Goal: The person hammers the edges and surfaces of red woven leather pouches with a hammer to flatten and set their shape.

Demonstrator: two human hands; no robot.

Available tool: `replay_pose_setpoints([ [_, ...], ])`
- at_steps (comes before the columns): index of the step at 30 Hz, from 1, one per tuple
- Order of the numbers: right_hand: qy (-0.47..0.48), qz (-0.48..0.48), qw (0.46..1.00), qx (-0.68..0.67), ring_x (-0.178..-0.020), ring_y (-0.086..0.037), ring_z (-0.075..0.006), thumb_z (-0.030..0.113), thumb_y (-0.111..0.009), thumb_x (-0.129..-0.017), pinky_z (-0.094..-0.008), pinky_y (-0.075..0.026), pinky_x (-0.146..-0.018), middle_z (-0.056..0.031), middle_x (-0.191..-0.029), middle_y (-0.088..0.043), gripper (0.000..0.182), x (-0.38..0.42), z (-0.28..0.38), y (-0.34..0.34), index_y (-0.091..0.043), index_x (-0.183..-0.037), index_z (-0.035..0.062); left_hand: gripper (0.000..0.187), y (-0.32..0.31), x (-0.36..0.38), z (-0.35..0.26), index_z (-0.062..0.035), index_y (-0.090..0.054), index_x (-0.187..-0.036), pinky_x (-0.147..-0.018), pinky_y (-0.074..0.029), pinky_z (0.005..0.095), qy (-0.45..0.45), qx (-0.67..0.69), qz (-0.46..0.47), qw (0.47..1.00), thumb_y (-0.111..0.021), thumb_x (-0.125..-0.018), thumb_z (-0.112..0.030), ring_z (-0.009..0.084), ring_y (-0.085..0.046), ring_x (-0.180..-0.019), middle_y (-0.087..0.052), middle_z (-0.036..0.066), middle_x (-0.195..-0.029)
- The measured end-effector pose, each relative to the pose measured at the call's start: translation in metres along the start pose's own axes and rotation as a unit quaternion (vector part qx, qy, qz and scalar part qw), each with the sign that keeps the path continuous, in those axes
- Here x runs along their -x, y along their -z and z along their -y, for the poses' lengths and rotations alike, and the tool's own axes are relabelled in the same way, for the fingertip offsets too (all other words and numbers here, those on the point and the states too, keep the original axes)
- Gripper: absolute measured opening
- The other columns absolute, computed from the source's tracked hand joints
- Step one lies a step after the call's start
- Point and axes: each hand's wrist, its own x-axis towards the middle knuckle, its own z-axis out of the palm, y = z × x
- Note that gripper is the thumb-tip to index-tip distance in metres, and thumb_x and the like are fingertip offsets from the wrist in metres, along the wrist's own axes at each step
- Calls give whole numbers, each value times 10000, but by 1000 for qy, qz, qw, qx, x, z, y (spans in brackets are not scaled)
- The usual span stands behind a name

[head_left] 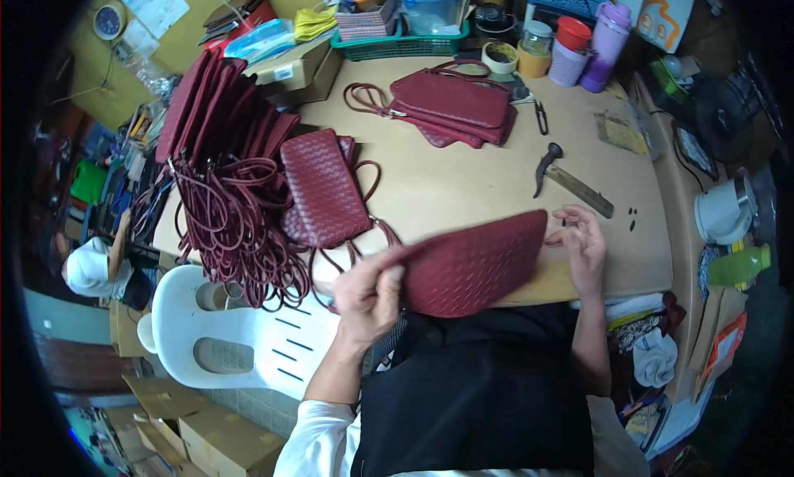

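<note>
My left hand (368,295) grips the left end of a dark red woven pouch (475,270), thumb on top, and holds it tilted over the table's front edge. Off the pouch's right corner, my right hand (583,245) is raised with curled fingers pinched together; a small dark spot shows at the fingertips, and I cannot tell what it is. A hammer (571,178) with a wooden handle lies beyond this hand. Several small black pieces (633,219) are on the tabletop to its right. Left of the held pouch lies another woven pouch (327,189) with a strap.
A tall stack of dark red pouches (219,113) with hanging straps (240,221) fills the table's left side. More pouches (451,105) lie at the back, near cups (571,51) and a green basket (401,47). A white chair (190,320) stands left; another person (95,266) is farther off.
</note>
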Motion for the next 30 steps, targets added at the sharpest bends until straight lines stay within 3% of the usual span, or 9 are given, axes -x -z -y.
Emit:
replay_pose_setpoints([
  [5,-80,-14,996,49,-759,-612,-95,72,-561,-973,-246,-524,-700,-59,-880,-627,136,2,-29,3,-590,-1044,-40,180,22,-16,11,-29,-411,-1084,-352,-395,169,130,209,-216,945,-516,-1008,-153,26,-461,-457,-541,45,-788],
  [8,-145,13,985,95,-737,-602,-87,62,-562,-959,-239,-503,-676,-48,-837,-635,111,13,-31,-6,-609,-1016,-22,196,36,-23,41,-12,-408,-1118,-363,-438,180,167,177,-310,919,-509,-1006,-138,30,-439,-437,-516,30,-791],
  [9,-135,28,979,149,-727,-596,-83,68,-574,-954,-238,-492,-668,-47,-825,-638,108,15,-32,-8,-614,-1008,-17,247,46,-13,62,-18,-401,-1173,-474,-480,180,167,150,-281,933,-537,-988,-110,67,-539,-595,-527,56,-923],
  [10,-123,45,970,204,-718,-590,-80,74,-585,-948,-236,-481,-660,-46,-812,-641,106,16,-32,-10,-619,-1000,-11,471,54,-7,91,-16,-371,-1314,-793,-524,317,88,-133,-273,949,-618,-916,-56,200,-596,-954,-518,143,-1166],
  [12,-121,45,969,210,-703,-579,-74,71,-590,-941,-239,-468,-650,-45,-801,-642,108,15,-30,-12,-620,-1005,-11,684,52,-15,65,-17,-349,-1419,-1047,-346,440,31,-466,-241,851,-678,-819,-15,331,-438,-1254,-423,223,-1372],
  [13,-123,42,970,206,-702,-587,-83,69,-592,-937,-243,-472,-647,-52,-802,-644,106,14,-33,-12,-622,-1001,-10,704,51,-15,67,-20,-413,-1418,-1107,-246,482,10,-413,-228,882,-684,-768,8,394,-359,-1325,-379,252,-1434],
  [20,-85,62,948,302,-663,-621,-155,61,-607,-912,-272,-494,-629,-100,-804,-637,85,8,-26,-22,-630,-950,-12,494,-33,-47,99,-188,-606,-1271,-1087,-74,738,-8,-466,111,878,-677,-800,-319,414,-136,-1466,-261,176,-1554],
  [24,-81,55,958,269,-724,-633,-207,40,-608,-888,-306,-510,-677,-115,-864,-633,71,8,-16,-6,-629,-933,-11,603,-11,-59,127,-216,-574,-1338,-1065,-25,765,70,-570,224,788,-648,-740,-211,433,-98,-1470,-235,160,-1576],
  [30,128,-11,748,651,-1258,-437,-336,181,-653,-861,-507,-298,-1070,-156,-1358,-495,355,-21,-21,62,-629,-1202,83,635,37,-92,127,-330,-550,-1362,-1062,-107,769,205,-518,331,761,-672,-742,-269,471,-116,-1457,-191,168,-1595],
])
